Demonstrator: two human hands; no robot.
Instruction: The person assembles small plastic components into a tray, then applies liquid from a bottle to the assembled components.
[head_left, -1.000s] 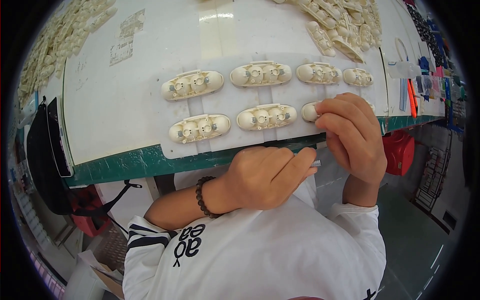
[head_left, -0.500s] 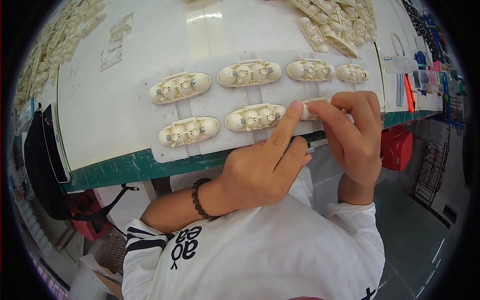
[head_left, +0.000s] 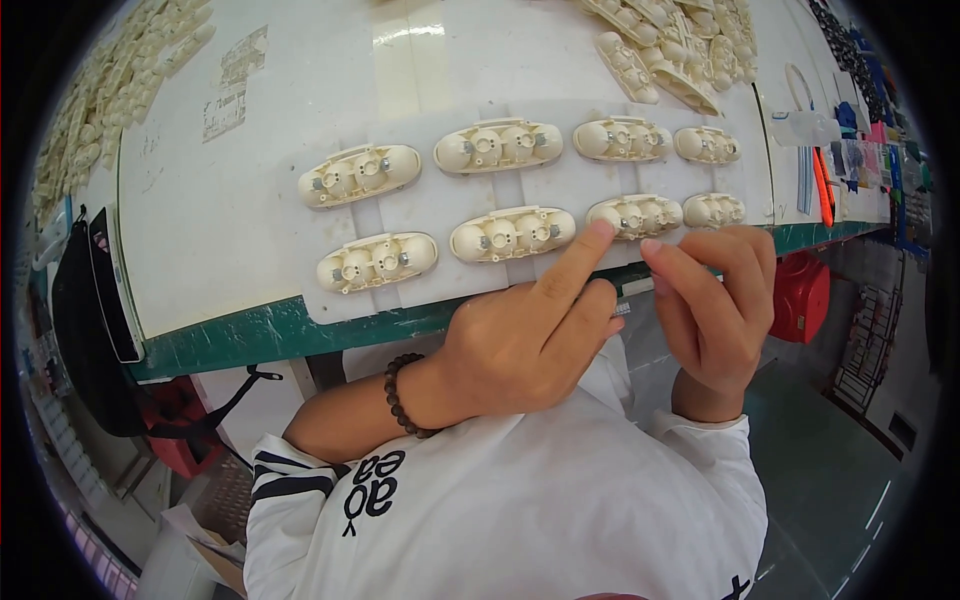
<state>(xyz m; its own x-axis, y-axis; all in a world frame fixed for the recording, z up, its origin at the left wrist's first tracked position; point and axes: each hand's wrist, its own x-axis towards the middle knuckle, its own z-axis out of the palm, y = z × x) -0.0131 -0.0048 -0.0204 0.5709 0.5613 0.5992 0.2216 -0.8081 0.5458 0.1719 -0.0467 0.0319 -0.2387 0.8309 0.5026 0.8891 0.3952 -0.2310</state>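
Several cream oval plastic housings with paired domes and small grey metal clips lie in two rows on a pale board. My left hand reaches over the board's front edge, its index finger stretched to the third housing of the front row. Its other fingers are curled; a small silvery bit shows by their tips, too little to name. My right hand is just in front of that housing, index finger and thumb slightly apart, nothing visible between them. Behind it lies a smaller-looking housing.
Cream parts are heaped at the back right and far left. The white table has a green front edge. A clear bottle and an orange tool stand at right; a red stool is below.
My right hand has drawn back from the third front-row housing, toward me and slightly right, uncovering it and the one at the row's end. My left hand has barely moved.
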